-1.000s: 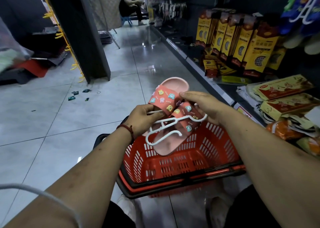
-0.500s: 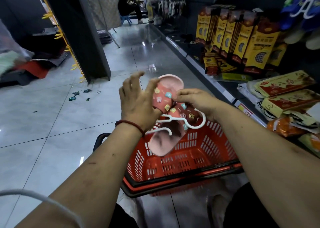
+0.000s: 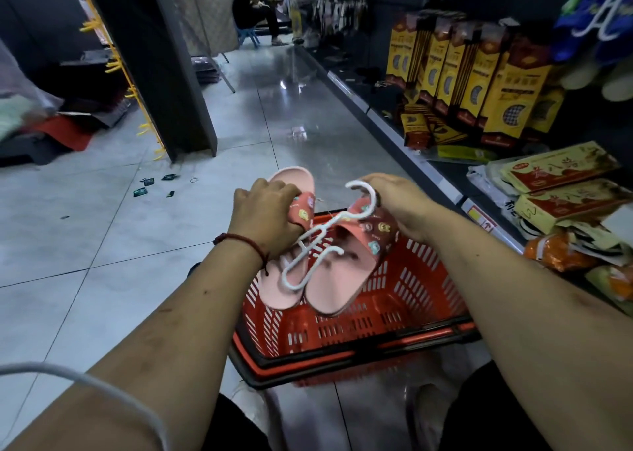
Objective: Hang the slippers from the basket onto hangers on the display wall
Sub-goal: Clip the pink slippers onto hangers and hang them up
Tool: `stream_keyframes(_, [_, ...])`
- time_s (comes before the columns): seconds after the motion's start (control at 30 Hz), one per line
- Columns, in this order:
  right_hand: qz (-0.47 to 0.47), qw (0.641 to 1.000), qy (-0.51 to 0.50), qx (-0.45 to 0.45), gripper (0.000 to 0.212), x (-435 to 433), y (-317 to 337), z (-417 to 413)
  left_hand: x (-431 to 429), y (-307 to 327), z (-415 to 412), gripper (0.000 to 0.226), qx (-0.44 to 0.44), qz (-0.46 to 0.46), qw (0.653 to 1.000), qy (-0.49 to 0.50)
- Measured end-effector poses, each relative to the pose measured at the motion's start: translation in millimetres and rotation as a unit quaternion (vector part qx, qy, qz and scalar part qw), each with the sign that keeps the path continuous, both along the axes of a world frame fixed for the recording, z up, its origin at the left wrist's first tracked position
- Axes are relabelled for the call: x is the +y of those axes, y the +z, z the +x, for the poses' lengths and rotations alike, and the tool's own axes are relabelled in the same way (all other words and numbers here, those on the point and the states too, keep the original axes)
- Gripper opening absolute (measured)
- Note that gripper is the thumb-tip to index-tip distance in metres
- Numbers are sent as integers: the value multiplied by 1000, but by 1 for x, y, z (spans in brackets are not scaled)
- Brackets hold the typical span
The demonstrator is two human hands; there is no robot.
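Two pink slippers with small cartoon patches on red straps are held side by side above a red plastic basket. My left hand grips the strap of the left slipper. My right hand holds the right slipper at its strap and toe end. A white plastic hanger lies across both slippers, its hook up by my right hand's fingers and its lower prongs over the soles.
Shelves on the right hold yellow boxes and flat packets. Blue slippers on a white hanger hang at the top right. A dark pillar with yellow hooks stands on the left. A seated person is far down the aisle.
My left hand, lifted with spread fingers half a second ago, has closed on the left slipper's strap. The slippers have spread side by side and the hanger's hook has swung up toward my right hand.
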State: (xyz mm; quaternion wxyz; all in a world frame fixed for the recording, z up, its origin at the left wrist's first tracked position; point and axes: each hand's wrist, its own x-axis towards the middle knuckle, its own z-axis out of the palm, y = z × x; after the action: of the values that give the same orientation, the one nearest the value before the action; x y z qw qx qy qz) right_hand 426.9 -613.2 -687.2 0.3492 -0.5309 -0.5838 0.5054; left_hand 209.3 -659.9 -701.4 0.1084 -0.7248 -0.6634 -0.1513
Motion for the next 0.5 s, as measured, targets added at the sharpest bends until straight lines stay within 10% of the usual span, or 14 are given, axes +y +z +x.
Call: stream_keyframes(0.5, [166, 975, -67, -136, 7, -10, 18, -18, -9, 7, -4, 25, -68, -27, 988, 136])
